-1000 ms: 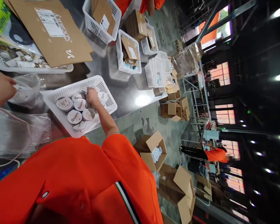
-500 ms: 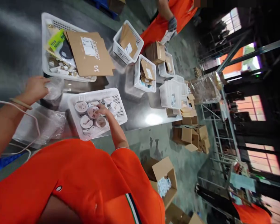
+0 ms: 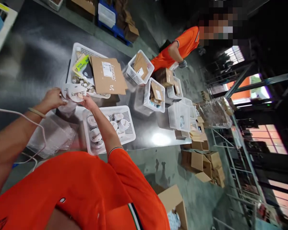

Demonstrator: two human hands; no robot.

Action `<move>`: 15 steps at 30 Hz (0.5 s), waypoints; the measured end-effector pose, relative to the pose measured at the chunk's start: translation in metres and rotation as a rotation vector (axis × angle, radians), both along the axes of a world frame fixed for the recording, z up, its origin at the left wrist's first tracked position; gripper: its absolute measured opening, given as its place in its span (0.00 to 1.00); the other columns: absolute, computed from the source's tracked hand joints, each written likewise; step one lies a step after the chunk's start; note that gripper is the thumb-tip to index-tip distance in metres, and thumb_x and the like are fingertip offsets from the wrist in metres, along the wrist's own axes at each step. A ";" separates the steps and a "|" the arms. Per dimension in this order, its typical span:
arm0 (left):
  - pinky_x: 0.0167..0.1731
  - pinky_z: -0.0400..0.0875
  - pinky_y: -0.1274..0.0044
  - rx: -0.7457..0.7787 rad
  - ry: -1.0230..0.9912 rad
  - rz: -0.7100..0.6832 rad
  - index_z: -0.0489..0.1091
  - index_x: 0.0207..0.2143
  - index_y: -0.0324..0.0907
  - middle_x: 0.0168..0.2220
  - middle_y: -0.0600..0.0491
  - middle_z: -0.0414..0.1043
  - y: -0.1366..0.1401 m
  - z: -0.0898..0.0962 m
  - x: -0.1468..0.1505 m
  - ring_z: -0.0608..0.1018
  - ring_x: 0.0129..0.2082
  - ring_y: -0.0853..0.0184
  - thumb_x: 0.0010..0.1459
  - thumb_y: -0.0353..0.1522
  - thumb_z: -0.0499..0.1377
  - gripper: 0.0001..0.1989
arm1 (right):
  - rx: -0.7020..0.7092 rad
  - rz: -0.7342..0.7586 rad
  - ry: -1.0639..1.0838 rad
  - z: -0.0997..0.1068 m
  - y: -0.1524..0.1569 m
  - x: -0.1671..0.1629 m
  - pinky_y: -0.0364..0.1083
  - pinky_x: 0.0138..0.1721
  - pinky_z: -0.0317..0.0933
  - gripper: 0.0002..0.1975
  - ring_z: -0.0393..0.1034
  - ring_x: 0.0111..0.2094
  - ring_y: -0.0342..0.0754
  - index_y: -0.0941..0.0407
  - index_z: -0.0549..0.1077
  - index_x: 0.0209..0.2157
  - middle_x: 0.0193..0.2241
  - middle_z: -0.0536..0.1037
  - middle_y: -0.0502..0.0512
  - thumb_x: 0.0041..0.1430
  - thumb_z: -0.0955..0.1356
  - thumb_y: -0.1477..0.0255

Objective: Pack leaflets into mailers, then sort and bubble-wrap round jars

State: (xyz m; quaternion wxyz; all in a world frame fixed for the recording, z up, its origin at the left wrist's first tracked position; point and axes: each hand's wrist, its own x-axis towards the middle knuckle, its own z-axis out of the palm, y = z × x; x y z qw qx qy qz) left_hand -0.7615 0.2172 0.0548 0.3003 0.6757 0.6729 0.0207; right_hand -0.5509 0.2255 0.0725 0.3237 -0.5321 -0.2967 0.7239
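My right hand (image 3: 88, 101) grips a round white jar (image 3: 77, 93) with dark lettering on its lid. Close beside it, my left hand (image 3: 53, 98) is closed around another round white jar (image 3: 64, 90), partly hidden behind the first one. Clear plastic (image 3: 67, 107) hangs just below the two jars. Under my right forearm stands a white perforated basket (image 3: 132, 131) with several more jars, some lettered like the held one. Flat clear plastic bags (image 3: 53, 132) lie on the metal table below my left wrist.
Behind my hands, a white basket (image 3: 74, 52) holds brown cardboard mailers (image 3: 110, 76), a green-labelled pouch (image 3: 83, 64) and small bottles. Further right are several more baskets. A white cable (image 3: 19, 111) crosses my left forearm. A co-worker in orange (image 3: 182, 44) stands across the table.
My right hand has lifted a white jar out of the near basket and carried it left to my left hand. The head view has shifted, so the baskets sit lower and further right.
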 end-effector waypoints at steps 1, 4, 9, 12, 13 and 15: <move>0.67 0.78 0.65 0.005 -0.008 0.001 0.81 0.63 0.29 0.65 0.35 0.80 -0.001 -0.002 -0.003 0.83 0.62 0.46 0.52 0.37 0.70 0.37 | -0.016 0.037 -0.025 -0.001 0.000 0.004 0.51 0.51 0.87 0.08 0.85 0.50 0.52 0.56 0.77 0.49 0.37 0.85 0.52 0.70 0.74 0.78; 0.74 0.73 0.64 0.024 -0.047 0.006 0.77 0.70 0.29 0.73 0.36 0.75 -0.005 -0.008 -0.006 0.78 0.70 0.46 0.52 0.37 0.69 0.43 | 0.030 0.231 -0.138 0.001 0.003 0.021 0.51 0.51 0.88 0.17 0.84 0.53 0.53 0.57 0.77 0.55 0.48 0.87 0.55 0.66 0.76 0.79; 0.77 0.70 0.63 0.026 -0.079 -0.049 0.74 0.74 0.26 0.77 0.32 0.70 -0.013 -0.012 0.002 0.75 0.73 0.45 0.50 0.35 0.68 0.48 | 0.110 0.537 -0.446 0.005 0.008 0.023 0.52 0.44 0.90 0.16 0.84 0.51 0.55 0.58 0.79 0.54 0.52 0.86 0.57 0.66 0.75 0.77; 0.76 0.71 0.63 0.032 -0.064 -0.074 0.76 0.72 0.31 0.77 0.35 0.71 -0.016 -0.013 0.004 0.76 0.73 0.46 0.48 0.33 0.66 0.46 | 0.086 0.602 -0.470 0.004 0.010 0.012 0.51 0.42 0.89 0.16 0.84 0.47 0.52 0.59 0.78 0.56 0.48 0.85 0.55 0.68 0.74 0.79; 0.75 0.72 0.63 0.037 -0.068 -0.071 0.76 0.71 0.31 0.76 0.35 0.71 -0.017 -0.013 0.003 0.76 0.72 0.45 0.48 0.32 0.66 0.45 | 0.089 0.598 -0.438 0.004 0.010 0.009 0.50 0.41 0.89 0.18 0.84 0.46 0.51 0.58 0.77 0.57 0.49 0.85 0.54 0.67 0.75 0.79; 0.74 0.74 0.62 0.039 -0.093 -0.045 0.76 0.70 0.30 0.75 0.34 0.71 -0.017 -0.013 -0.001 0.78 0.71 0.43 0.47 0.32 0.66 0.45 | 0.108 0.573 -0.375 0.005 0.010 0.004 0.49 0.40 0.89 0.24 0.84 0.45 0.49 0.57 0.75 0.60 0.52 0.84 0.54 0.66 0.78 0.77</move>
